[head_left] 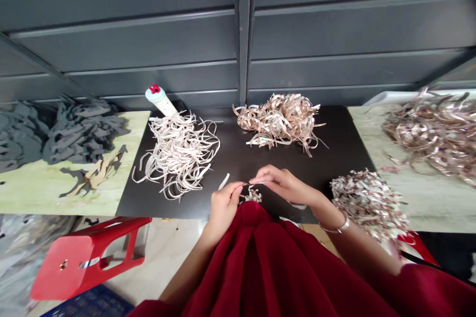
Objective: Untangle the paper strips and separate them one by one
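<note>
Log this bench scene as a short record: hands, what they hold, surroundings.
left hand: bare left hand, pinching a thin pale strip
right hand: bare right hand, fingertips at the strip's far end
nearest: small tuft of speckled shredded strips
surface: matte black tabletop
piles: cream curled strips, pinkish metallic strips, speckled strips
also: white bottle with pale blue and red cap
</note>
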Demonstrator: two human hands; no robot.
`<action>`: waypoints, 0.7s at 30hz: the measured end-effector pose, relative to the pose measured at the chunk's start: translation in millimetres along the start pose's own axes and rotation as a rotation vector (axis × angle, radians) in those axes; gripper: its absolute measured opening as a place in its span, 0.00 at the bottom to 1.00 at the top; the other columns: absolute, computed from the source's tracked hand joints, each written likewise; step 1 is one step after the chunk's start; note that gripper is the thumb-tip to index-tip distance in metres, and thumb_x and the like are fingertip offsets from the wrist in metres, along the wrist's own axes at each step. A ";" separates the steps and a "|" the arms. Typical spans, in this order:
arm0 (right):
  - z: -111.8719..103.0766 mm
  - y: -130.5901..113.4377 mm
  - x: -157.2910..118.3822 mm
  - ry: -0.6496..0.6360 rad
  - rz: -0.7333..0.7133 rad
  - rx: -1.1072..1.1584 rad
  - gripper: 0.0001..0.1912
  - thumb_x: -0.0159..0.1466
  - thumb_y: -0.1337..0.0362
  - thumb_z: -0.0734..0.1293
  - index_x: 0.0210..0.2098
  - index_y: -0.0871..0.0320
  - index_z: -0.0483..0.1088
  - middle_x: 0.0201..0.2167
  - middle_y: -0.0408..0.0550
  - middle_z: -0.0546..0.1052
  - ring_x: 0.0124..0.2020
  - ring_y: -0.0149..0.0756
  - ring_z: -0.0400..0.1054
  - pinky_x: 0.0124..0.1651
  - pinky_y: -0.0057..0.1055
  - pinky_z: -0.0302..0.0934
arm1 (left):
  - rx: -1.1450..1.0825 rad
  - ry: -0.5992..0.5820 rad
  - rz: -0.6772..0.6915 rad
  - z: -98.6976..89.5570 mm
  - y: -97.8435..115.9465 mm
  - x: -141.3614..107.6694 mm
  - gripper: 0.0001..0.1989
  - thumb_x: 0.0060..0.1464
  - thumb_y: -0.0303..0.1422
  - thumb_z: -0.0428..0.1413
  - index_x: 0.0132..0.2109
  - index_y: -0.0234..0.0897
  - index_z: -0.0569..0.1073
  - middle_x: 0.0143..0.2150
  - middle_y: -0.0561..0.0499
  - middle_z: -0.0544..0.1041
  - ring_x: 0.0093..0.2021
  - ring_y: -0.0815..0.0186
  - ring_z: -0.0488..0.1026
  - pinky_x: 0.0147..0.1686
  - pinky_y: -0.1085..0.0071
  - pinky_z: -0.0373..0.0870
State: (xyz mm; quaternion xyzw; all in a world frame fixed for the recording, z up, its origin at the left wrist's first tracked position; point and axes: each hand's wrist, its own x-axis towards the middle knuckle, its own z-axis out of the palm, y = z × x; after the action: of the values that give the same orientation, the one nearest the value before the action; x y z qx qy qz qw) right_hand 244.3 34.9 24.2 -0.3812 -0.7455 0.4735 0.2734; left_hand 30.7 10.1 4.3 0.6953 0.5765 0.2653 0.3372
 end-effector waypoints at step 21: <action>78.2 92.6 60.6 -0.137 0.262 0.742 0.26 0.46 0.47 0.73 0.30 0.60 0.63 0.27 0.51 0.78 0.32 0.40 0.75 0.31 0.30 0.67 | 0.121 0.093 0.300 -9.7 -39.9 -19.5 0.10 0.56 0.30 0.49 0.31 0.38 0.75 0.26 0.50 0.78 0.26 0.68 0.74 0.31 0.74 0.68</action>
State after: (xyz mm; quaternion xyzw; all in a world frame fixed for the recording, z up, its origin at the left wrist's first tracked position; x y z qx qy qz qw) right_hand 178.9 70.3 -89.1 -0.3160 -0.4855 0.7656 0.2797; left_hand -5.3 -3.2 -20.1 0.7796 0.4962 0.3095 0.2244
